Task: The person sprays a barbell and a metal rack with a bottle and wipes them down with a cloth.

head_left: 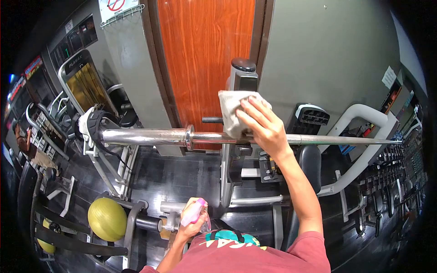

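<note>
My right hand (264,123) presses a whitish cloth (233,111) against the upright post of the gym rack, just where the steel barbell (154,136) crosses it. The cloth hangs over part of the post and bar and hides what lies behind it. Above the cloth, the post ends in a black rounded cap (243,65). Low in front of my body, my left hand (193,216) is wrapped round a spray bottle with a pink and white head (196,212). The lower part of that bottle is mostly hidden by my fingers and shirt.
The barbell spans the view, its left end by a white rack with a black strap (95,123). A yellow-green exercise ball (107,219) rests at lower left among frames. Dumbbell racks (387,182) stand at right. Behind the post is a wooden door (205,54).
</note>
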Action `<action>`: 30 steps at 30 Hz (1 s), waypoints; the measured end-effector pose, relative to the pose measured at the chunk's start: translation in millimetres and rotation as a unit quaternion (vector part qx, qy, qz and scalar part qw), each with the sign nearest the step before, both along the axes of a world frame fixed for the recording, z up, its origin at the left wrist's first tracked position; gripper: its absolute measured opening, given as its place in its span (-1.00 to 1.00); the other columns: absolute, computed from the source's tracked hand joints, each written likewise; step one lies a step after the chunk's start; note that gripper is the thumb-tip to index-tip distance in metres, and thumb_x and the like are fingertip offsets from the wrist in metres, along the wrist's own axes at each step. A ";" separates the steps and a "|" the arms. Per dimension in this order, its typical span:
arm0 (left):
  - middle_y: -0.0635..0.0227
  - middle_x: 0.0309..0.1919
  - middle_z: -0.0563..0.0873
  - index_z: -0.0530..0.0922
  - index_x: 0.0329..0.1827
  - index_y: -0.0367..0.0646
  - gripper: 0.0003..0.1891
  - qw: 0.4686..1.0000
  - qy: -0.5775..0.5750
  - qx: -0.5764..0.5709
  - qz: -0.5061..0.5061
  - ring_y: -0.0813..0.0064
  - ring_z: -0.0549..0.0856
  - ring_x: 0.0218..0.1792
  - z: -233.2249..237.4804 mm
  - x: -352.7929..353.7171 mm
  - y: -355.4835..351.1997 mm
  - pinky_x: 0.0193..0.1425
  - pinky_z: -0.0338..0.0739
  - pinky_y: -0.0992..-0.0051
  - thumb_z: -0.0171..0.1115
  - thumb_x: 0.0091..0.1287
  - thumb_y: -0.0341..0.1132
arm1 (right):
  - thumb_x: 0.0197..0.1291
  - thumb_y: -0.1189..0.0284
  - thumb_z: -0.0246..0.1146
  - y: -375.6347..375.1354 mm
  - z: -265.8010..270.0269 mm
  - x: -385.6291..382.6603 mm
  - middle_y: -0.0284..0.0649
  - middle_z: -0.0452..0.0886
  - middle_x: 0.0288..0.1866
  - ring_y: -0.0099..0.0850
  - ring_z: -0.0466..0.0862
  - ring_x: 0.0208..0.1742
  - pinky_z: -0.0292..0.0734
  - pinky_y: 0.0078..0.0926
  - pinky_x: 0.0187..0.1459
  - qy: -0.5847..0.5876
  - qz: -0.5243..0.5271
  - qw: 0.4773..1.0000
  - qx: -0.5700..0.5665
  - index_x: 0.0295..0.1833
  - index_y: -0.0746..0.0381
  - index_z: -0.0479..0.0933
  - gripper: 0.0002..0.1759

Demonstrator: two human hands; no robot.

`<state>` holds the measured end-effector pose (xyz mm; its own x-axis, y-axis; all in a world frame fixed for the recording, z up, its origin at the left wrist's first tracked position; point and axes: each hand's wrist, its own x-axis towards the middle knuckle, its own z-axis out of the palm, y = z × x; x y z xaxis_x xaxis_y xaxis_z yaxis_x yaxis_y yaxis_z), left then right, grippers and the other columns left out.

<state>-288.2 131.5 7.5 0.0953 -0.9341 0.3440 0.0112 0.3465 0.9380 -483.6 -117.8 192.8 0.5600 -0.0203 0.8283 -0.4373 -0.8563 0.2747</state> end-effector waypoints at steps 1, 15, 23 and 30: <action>0.22 -0.05 0.47 0.44 0.00 -0.36 -0.70 1.000 0.000 -0.002 0.006 0.52 0.62 -0.41 4.5 -0.9 1.5 -0.27 0.57 0.48 0.11 0.18 -0.66 | -0.09 0.72 0.21 2.6 -3.7 -7.8 -0.24 0.61 0.15 -0.25 0.56 0.27 0.50 -0.25 0.28 0.007 0.013 0.999 0.032 0.04 0.16 0.60 -0.51; 0.20 -0.19 0.54 0.51 -0.05 -0.38 -0.74 0.995 -0.066 -0.048 0.049 0.53 0.63 -0.46 15.6 -8.9 -16.5 -0.32 0.58 0.49 0.17 0.17 -0.57 | -0.06 0.52 0.46 -3.6 67.7 8.1 -0.02 0.43 0.32 -0.15 0.45 0.33 0.37 -0.24 0.33 -0.315 0.164 0.931 0.083 0.11 0.30 0.49 -0.45; 0.18 -0.10 0.50 0.51 -0.04 -0.37 -0.73 0.998 0.000 -0.034 0.056 0.55 0.63 -0.47 12.0 -9.7 -4.1 -0.34 0.57 0.52 0.17 0.17 -0.60 | 0.15 0.63 0.08 -81.2 144.2 37.8 -0.03 0.68 0.01 -0.14 0.67 0.04 0.56 -0.28 0.08 0.087 0.031 0.929 0.357 0.14 0.19 0.56 -0.57; 0.22 -0.12 0.49 0.50 -0.05 -0.39 -0.74 0.994 -0.016 -0.002 0.104 0.56 0.64 -0.46 8.3 -5.8 5.0 -0.34 0.58 0.54 0.14 0.17 -0.66 | 0.09 0.57 0.18 -180.1 115.6 45.8 -0.18 0.72 -0.14 -0.48 0.66 -0.10 0.53 -0.46 -0.02 0.041 0.072 0.899 0.430 0.17 0.18 0.56 -0.54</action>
